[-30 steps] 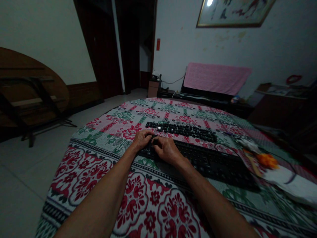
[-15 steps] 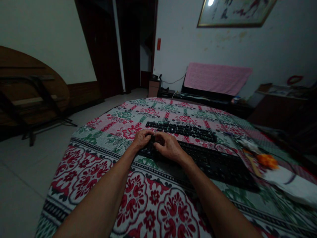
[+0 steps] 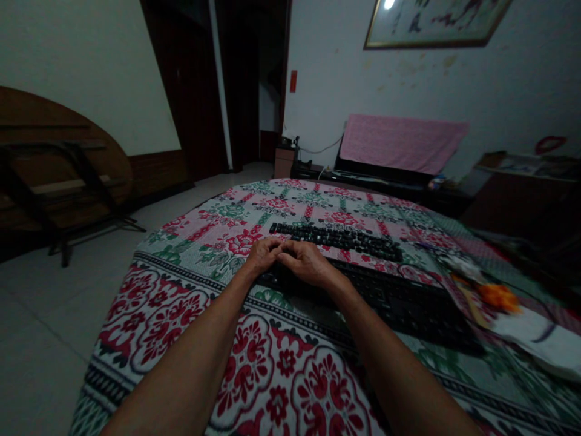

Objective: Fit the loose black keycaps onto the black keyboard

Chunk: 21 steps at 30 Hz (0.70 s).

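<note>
A black keyboard (image 3: pixel 408 303) lies at a slant on the patterned cloth in front of me. Over its left end my left hand (image 3: pixel 264 254) and my right hand (image 3: pixel 304 260) meet, fingertips touching. The fingers of both hands are bent and pressed together; whatever they may pinch is too small or hidden to make out. Just beyond the keyboard, several loose black keycaps (image 3: pixel 345 239) are laid out in rows. The keyboard's left part is mostly covered by my hands.
The flowered cloth (image 3: pixel 254 357) covers the table. At right lie an orange item (image 3: pixel 499 298), a white cloth or bag (image 3: pixel 540 339) and a thin cable. A folded round table (image 3: pixel 59 133) leans at the left wall. A pink towel (image 3: pixel 399 142) hangs at the back.
The right thumb has closed in toward the fingers, and the gap between thumb and fingers is gone. My hands stay over the keyboard's left end. The view has shifted slightly.
</note>
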Each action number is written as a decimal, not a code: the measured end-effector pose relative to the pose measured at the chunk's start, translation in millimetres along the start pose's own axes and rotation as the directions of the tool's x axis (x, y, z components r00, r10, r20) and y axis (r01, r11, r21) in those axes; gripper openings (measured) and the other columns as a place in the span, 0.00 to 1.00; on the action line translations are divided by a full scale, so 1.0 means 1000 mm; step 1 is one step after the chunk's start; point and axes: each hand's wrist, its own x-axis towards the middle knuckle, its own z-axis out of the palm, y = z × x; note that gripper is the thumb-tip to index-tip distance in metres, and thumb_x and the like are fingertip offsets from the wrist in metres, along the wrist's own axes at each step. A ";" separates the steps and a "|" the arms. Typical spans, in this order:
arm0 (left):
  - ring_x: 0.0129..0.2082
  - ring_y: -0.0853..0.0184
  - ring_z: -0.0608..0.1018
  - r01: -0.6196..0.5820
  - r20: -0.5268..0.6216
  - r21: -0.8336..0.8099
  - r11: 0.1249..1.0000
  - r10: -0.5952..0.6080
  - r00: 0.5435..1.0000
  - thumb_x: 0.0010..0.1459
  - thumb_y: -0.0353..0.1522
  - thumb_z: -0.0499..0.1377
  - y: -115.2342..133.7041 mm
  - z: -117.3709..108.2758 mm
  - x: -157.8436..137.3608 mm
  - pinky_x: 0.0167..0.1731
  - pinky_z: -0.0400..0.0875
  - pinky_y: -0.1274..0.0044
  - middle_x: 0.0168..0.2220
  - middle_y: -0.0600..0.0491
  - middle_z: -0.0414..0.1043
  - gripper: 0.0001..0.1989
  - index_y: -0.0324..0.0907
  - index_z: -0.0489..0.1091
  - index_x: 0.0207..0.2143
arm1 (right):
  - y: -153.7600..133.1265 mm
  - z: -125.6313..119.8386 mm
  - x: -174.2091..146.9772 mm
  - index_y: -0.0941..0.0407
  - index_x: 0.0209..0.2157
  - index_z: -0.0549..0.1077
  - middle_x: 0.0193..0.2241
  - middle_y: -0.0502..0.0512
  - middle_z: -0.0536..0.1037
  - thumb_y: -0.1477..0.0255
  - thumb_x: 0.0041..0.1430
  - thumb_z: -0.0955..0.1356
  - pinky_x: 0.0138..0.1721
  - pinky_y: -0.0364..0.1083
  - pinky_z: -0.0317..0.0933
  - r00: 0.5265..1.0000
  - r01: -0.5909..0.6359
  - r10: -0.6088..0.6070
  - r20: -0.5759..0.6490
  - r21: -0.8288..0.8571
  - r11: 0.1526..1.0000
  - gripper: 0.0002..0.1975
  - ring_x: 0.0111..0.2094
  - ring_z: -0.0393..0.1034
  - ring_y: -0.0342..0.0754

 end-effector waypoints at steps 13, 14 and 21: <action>0.34 0.67 0.76 0.055 -0.001 0.018 0.998 -0.055 0.998 0.45 0.26 0.54 0.006 0.000 -0.001 0.37 0.70 0.78 0.31 0.54 0.77 0.12 0.39 0.76 0.31 | 0.003 -0.021 0.000 0.59 0.34 0.76 0.27 0.50 0.76 0.74 0.55 0.65 0.31 0.40 0.54 0.981 -0.009 0.036 0.191 -0.138 0.990 0.08 0.28 0.66 0.42; 0.34 0.67 0.76 0.057 -0.007 0.019 0.998 -0.057 0.998 0.44 0.26 0.54 0.007 0.000 -0.001 0.38 0.70 0.78 0.31 0.54 0.77 0.12 0.40 0.76 0.30 | 0.003 -0.020 0.000 0.59 0.34 0.75 0.26 0.50 0.75 0.74 0.55 0.65 0.31 0.40 0.54 0.983 -0.013 0.040 0.179 -0.149 0.989 0.08 0.27 0.66 0.42; 0.35 0.67 0.76 0.029 -0.012 0.023 0.999 -0.029 1.000 0.45 0.27 0.55 0.003 0.001 -0.001 0.39 0.70 0.77 0.32 0.54 0.77 0.11 0.40 0.76 0.31 | 0.002 -0.015 -0.001 0.59 0.31 0.74 0.23 0.50 0.73 0.74 0.55 0.65 0.27 0.40 0.51 0.993 0.031 -0.017 0.115 -0.123 0.992 0.06 0.24 0.63 0.41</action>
